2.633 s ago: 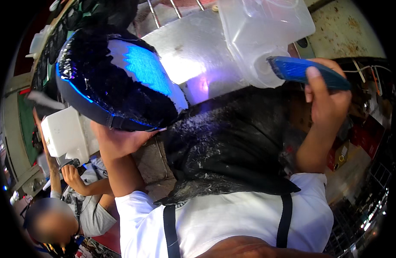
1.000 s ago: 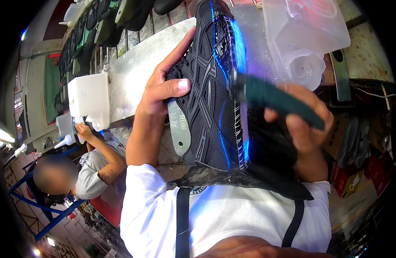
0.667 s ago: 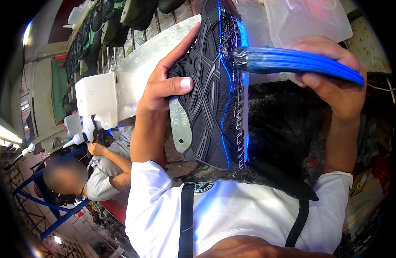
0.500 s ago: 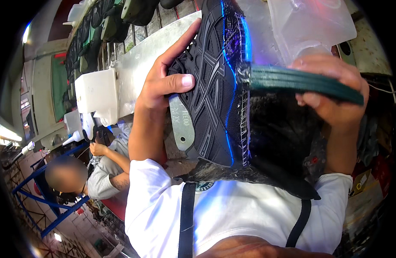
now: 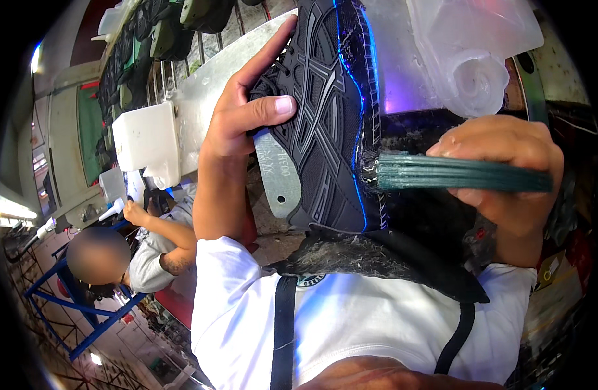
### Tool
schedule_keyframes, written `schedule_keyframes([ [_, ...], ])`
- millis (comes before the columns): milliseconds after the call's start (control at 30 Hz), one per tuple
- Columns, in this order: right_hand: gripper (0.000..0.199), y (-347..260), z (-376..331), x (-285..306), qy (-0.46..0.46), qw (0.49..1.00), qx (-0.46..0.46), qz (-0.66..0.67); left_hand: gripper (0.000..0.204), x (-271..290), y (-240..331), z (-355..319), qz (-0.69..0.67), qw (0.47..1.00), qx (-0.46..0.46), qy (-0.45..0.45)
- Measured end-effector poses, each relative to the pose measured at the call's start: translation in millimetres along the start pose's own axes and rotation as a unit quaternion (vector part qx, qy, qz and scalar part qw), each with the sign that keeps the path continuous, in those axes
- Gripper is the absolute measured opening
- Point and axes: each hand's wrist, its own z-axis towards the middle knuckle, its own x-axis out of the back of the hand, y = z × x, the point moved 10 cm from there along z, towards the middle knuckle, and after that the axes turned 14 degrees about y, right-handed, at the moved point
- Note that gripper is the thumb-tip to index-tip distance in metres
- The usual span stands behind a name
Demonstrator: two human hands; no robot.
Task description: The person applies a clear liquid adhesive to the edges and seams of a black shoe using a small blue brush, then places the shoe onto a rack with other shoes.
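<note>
My left hand (image 5: 243,117) is wrapped round a black sneaker upper (image 5: 321,123), thumb on its side and index finger stretched along the laces. The upper is pulled over a grey-green shoe last (image 5: 279,179), whose holed end sticks out at the ankle opening. White stitches run along the upper's bottom edge, and a blue glowing line follows the side just beside them. In my right hand (image 5: 507,140) is a flat green brush (image 5: 409,172), fingers closed on its far end. Its dark bristle tip touches the stitched bottom edge toward the heel.
A milky plastic container (image 5: 481,32) stands at the back right, and a white one (image 5: 146,140) at the left. Black shoe uppers (image 5: 136,58) line a rack at the far left. Another person (image 5: 162,253) sits to the left. A dark apron (image 5: 351,253) covers my lap.
The brush in my right hand has moved down along the bottom edge toward the heel. The upper, still in my left hand, has shifted slightly up.
</note>
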Motion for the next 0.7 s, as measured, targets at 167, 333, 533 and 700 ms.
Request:
schedule_keyframes([
  [167,0.024,1,-5,22,0.083,0.986,-0.127,-0.070,0.097,-13,4,-3,0.021,1.000,-0.012,-0.008],
  [333,0.026,12,7,4,0.064,0.995,-0.059,-0.053,0.096,12,7,4,0.006,1.000,0.003,0.003],
  [533,0.029,15,12,-3,-0.042,0.997,-0.058,-0.006,0.103,2,11,8,0.110,0.993,-0.009,0.032],
  [700,0.032,22,15,-12,-0.086,0.991,-0.055,0.085,0.100,-1,12,0,0.060,0.998,0.012,0.014],
])
